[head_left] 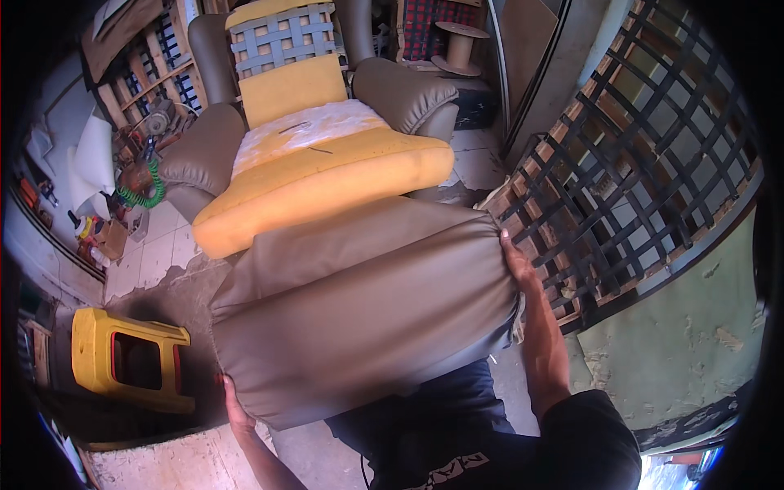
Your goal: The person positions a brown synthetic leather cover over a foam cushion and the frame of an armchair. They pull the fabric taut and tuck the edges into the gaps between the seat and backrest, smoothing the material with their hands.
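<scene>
Between my hands I hold a brown leather-like upholstery cover (384, 302), stretched out in front of my body with soft folds across it. My left hand (237, 406) grips its lower left edge. At the gathered upper right edge, my right hand (517, 260) has hold of it, thumb on top. The other fingers of both hands are partly hidden by the cover. Just beyond it stands an armchair with a yellow foam seat (343, 175), a white patch on the foam and brown padded arms (404, 90). Grey woven webbing (282, 39) shows in its backrest.
A yellow plastic stool (98, 351) lies on its side at the left. To the right leans a wooden frame with black woven webbing (604, 188), beside a green sheet (678, 318). A compressor with a green coiled hose (155, 189) and a cardboard box (112, 238) stand far left.
</scene>
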`<control>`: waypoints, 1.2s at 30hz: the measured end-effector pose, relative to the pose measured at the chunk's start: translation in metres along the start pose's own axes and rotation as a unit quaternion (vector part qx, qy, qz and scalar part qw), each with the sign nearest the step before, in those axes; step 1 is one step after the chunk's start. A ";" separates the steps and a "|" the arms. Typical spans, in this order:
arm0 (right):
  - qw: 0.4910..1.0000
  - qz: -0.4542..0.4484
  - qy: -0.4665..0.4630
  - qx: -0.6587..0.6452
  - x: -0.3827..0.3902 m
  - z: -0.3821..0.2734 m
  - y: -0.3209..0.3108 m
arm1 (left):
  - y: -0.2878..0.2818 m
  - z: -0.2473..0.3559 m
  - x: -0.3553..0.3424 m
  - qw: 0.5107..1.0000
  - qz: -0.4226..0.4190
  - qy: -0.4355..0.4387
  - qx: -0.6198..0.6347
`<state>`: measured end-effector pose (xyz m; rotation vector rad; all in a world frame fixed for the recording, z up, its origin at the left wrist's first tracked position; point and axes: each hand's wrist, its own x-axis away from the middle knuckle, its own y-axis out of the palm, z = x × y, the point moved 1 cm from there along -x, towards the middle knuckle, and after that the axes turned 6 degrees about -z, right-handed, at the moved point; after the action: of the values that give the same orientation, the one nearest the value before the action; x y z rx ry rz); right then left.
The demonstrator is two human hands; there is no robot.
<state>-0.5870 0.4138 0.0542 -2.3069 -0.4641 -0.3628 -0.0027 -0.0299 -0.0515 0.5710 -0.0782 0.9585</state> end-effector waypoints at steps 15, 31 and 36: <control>0.935 -0.095 -0.028 -0.340 -0.042 0.066 0.015 | 0.001 0.016 0.005 0.992 0.066 0.037 -0.099; 0.840 -0.027 0.029 -0.542 0.065 0.193 0.066 | 0.531 -0.029 0.015 0.434 -0.267 0.412 -0.756; 0.625 -0.268 0.179 -0.710 0.068 0.207 0.073 | 0.650 -0.097 0.003 0.312 -0.475 0.455 -0.686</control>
<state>-0.4696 0.5293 -0.1059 -3.2973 -0.8216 -2.0945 -0.5333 0.3058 0.1437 -1.5382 0.4280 -0.3659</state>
